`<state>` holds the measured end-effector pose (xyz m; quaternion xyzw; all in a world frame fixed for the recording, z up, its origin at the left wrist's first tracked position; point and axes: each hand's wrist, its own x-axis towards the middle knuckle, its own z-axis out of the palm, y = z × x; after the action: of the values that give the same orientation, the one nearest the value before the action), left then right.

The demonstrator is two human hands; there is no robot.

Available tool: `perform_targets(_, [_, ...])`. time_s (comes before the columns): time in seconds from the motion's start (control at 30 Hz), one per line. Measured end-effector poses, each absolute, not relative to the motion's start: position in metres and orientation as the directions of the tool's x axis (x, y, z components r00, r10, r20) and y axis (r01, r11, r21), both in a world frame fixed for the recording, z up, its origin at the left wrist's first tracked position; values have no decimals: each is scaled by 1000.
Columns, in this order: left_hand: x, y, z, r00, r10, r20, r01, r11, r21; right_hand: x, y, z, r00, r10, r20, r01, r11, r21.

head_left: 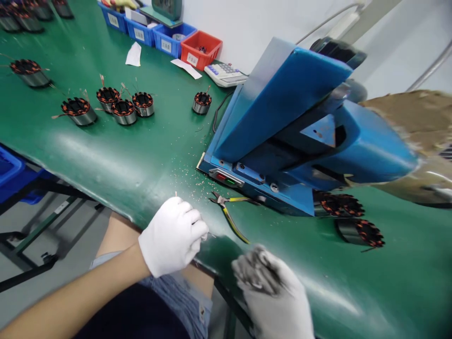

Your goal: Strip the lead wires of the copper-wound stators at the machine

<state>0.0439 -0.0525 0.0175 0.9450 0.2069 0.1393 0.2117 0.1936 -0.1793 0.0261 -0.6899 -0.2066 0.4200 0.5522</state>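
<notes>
My left hand (174, 235), in a white glove, is closed over something at the table's front edge. Its fingers hide what they hold; a copper-coloured tip (175, 193) sticks up behind the knuckles and a thin wire end (212, 234) pokes out by the fingertips. My right hand (270, 287), its glove blackened at the fingers, is curled and slightly blurred near the same edge. Whatever lies inside it does not show. Between and beyond the hands, diagonal cutters (229, 212) with yellow-and-black handles lie spread on the green table (141, 160).
A blue machine (282, 117) with red and green buttons stands ahead. Wound motor stators (123, 112) sit at the left, with several more (360, 230) beside the machine. Blue bins (173, 40), a red bin (201, 49) and a calculator (226, 74) line the wall. Small clippings dot the table.
</notes>
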Motion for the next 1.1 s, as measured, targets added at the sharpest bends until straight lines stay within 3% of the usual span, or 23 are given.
perform_targets(0.07, [44, -58, 18, 813, 553, 182, 414, -770, 486, 201, -187, 27, 614, 681, -399, -291, -275, -917])
perform_targets(0.13, [44, -65, 23, 729, 652, 207, 485, -707, 515, 200, -191, 24, 590, 646, -484, -334, -350, -875])
perform_targets(0.23, [40, -71, 35, 732, 650, 206, 484, -708, 514, 190, -189, 14, 550, 653, -521, -271, -450, -851])
perform_targets(0.4, [35, -62, 42, 882, 466, 74, 415, -841, 346, 178, -186, -5, 563, 738, -373, -107, -382, -918])
perform_targets(0.6, [40, -55, 29, 882, 465, 77, 387, -807, 445, 169, -189, -12, 588, 756, -286, 90, -414, -906])
perform_targets(0.83, [42, -59, 24, 849, 514, 124, 393, -770, 502, 166, -176, -13, 551, 834, 37, 397, -223, -890])
perform_targets(0.87, [41, -59, 23, 845, 516, 141, 390, -775, 497, 165, -173, -9, 570, 822, 2, 356, -245, -902])
perform_targets(0.93, [41, -58, 22, 851, 499, 164, 373, -793, 482, 164, -166, 0, 548, 798, -249, 74, -343, -937])
perform_targets(1.0, [41, -57, 21, 857, 485, 176, 359, -806, 472, 167, -160, 10, 365, 773, -518, -239, -460, -855])
perform_targets(1.03, [42, -57, 21, 860, 479, 176, 354, -808, 471, 170, -159, 15, 273, 763, -586, -321, -502, -803])
perform_targets(1.1, [42, -56, 20, 862, 475, 173, 349, -807, 476, 177, -159, 22, 196, 755, -626, -324, -553, -768])
